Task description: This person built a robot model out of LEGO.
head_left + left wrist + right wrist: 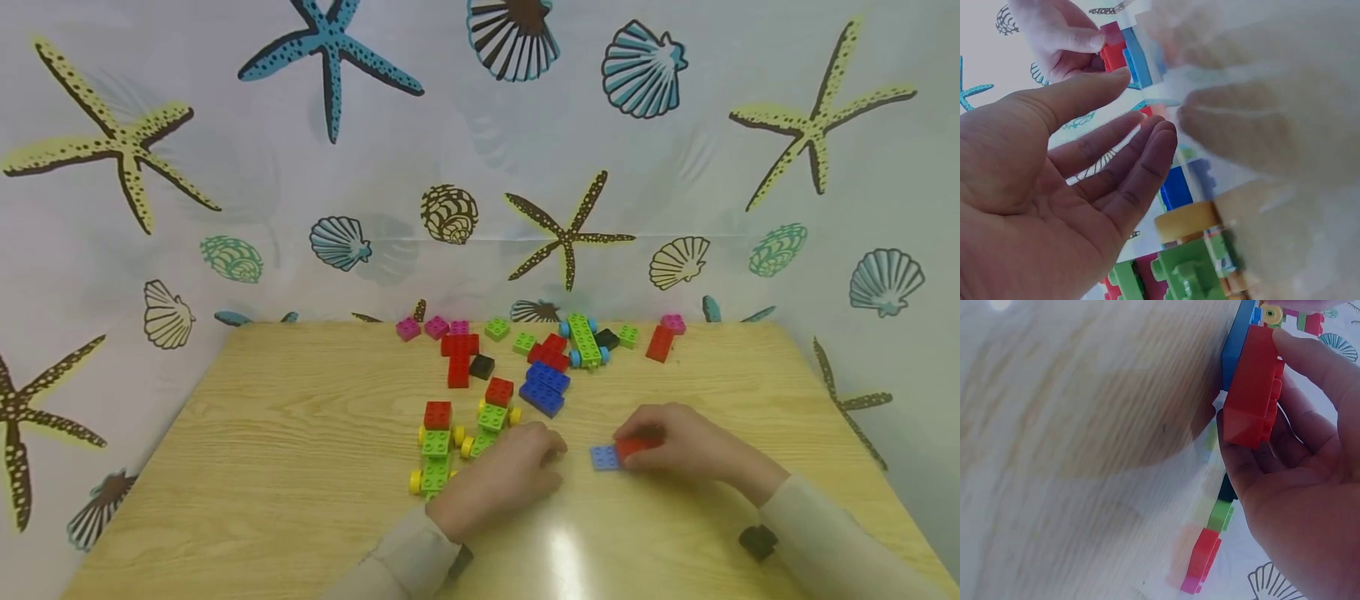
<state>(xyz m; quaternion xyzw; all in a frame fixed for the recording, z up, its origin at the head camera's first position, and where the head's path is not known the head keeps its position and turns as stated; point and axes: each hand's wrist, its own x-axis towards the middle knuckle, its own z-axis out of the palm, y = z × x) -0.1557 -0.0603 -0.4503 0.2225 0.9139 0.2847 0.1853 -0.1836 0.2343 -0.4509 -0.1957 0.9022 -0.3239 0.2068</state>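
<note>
Wood-grain table (285,433) fills the lower frame; sea-print curtain (225,167) with starfish and shells hangs behind it. Right hand (686,446) at lower right pinches a red brick (633,446) against a blue brick (603,457) lying on the tabletop. Left hand (502,475), lower centre, fingers loose, holding nothing, beside green wheeled builds (438,454).

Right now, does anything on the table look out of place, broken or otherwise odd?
Nothing stands out. Loose bricks lie scattered on the table, with two green wheeled builds upright near the left hand. The right hand holds a red brick against a blue brick. Nothing looks damaged.
</note>
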